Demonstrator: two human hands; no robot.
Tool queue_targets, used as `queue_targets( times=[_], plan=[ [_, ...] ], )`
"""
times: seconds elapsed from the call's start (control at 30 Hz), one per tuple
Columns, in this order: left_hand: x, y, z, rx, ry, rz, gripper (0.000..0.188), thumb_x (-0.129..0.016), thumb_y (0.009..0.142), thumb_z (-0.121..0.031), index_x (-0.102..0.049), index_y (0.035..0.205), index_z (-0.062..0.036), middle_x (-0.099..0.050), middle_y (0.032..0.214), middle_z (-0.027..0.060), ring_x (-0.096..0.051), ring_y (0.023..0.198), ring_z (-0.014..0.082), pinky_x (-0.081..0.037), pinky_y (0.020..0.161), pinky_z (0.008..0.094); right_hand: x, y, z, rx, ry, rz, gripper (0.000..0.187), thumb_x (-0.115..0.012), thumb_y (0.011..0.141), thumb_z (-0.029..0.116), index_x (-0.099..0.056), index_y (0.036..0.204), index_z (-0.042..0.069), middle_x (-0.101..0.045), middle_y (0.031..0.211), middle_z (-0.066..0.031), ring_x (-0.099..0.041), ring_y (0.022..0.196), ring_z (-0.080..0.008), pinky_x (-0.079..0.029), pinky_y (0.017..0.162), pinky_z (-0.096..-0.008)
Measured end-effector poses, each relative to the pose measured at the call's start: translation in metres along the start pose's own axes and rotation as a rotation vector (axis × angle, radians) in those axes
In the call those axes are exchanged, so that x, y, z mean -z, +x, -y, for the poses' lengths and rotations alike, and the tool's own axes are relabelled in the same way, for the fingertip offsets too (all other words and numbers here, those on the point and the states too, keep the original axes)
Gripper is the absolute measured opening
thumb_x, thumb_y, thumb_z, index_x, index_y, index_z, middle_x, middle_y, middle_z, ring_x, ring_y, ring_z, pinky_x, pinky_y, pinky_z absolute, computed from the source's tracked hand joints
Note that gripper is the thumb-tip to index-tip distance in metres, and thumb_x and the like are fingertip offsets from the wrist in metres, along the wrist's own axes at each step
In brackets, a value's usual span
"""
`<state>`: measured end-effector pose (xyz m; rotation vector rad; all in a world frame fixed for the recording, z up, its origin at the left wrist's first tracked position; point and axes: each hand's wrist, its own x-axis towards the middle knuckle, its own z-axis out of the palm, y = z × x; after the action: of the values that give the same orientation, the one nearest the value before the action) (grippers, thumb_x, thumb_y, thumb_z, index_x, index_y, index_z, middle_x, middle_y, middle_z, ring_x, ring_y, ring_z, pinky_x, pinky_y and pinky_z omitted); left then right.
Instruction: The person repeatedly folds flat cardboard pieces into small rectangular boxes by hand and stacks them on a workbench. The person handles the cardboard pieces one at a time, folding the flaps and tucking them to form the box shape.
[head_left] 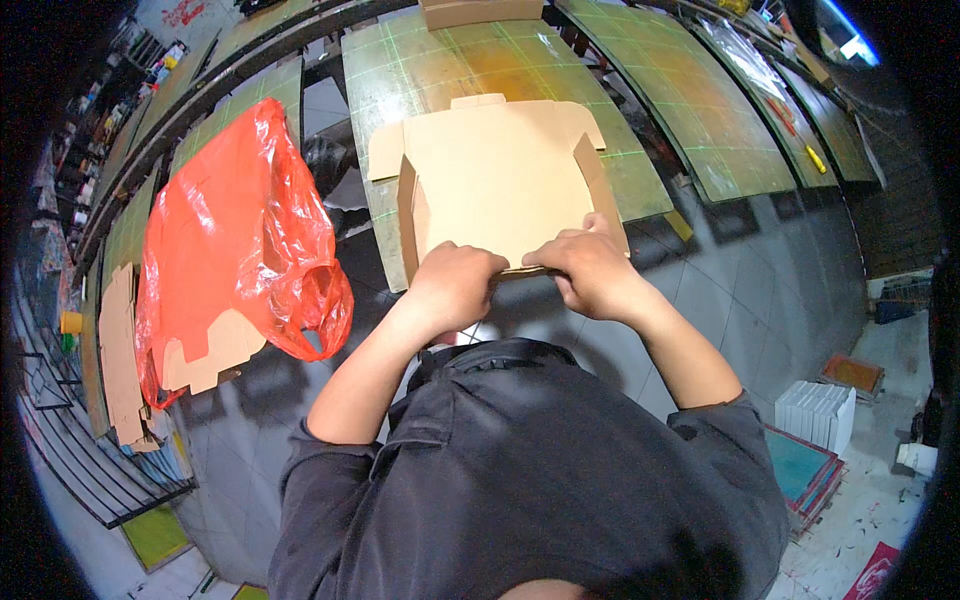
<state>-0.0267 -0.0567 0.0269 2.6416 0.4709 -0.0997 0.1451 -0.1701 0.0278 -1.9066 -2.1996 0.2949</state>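
Pinching the cardboard box (505,180) right along its six o'clock edge, with left hand (452,288) at seven, right hand (597,272) at five, spread beyond the fingertips (495,262) toward twelve, over a green board (400,75)

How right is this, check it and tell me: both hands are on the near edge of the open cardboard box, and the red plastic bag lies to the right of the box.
The side is wrong: in the head view, the red plastic bag lies to the left of the cardboard box. The left hand and right hand are indeed on its near edge.
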Motion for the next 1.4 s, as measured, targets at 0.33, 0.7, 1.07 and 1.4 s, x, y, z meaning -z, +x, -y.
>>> queue_targets(
  times=[0.33, 0.7, 1.07, 1.4],
  plan=[
    [0.005, -0.011, 0.023, -0.094, -0.304, -0.907, 0.033, -0.064, 0.079, -0.028, -0.060, 0.099, -0.0014, -0.064, 0.089, 0.0156, -0.063, 0.085, 0.0283, -0.048, 0.078, 0.0349, 0.020, -0.006, -0.024, -0.183, 0.632, -0.373, 0.051, -0.073, 0.072, 0.025, -0.055, 0.116, 0.007, -0.057, 0.113, -0.0122, -0.056, 0.099, -0.0228, -0.044, 0.090, -0.0342],
    [-0.017, 0.018, 0.063, 0.418, -1.533, -0.764, 0.044, -0.042, 0.095, -0.038, -0.058, 0.109, 0.0002, -0.062, 0.096, 0.0074, -0.058, 0.084, 0.0149, -0.046, 0.076, 0.0280, -0.029, 0.022, -0.089, -0.502, 1.172, -0.670, 0.038, -0.055, 0.090, 0.029, -0.059, 0.112, -0.002, -0.053, 0.122, -0.0127, -0.049, 0.112, -0.0175, -0.038, 0.095, -0.0281],
    [-0.018, 0.012, 0.072, 0.390, -1.764, -0.805, 0.035, -0.059, 0.084, -0.015, -0.053, 0.112, 0.0052, -0.061, 0.101, 0.0131, -0.061, 0.089, 0.0211, -0.050, 0.079, 0.0308, -0.025, 0.017, -0.073, -0.547, 1.402, -0.728, 0.023, -0.060, 0.085, 0.019, -0.064, 0.099, 0.001, -0.064, 0.096, -0.0064, -0.057, 0.092, -0.0136, -0.042, 0.084, -0.0249],
    [-0.020, 0.009, 0.083, 0.178, -1.767, -0.789, 0.047, -0.051, 0.086, -0.017, -0.041, 0.127, 0.0026, -0.057, 0.115, 0.0120, -0.057, 0.102, 0.0202, -0.045, 0.089, 0.0322, -0.028, 0.020, -0.074, -0.444, 1.496, -0.761, 0.022, -0.060, 0.084, 0.016, -0.062, 0.100, 0.002, -0.063, 0.098, -0.0054, -0.056, 0.094, -0.0135, -0.042, 0.084, -0.0263]
  ],
)
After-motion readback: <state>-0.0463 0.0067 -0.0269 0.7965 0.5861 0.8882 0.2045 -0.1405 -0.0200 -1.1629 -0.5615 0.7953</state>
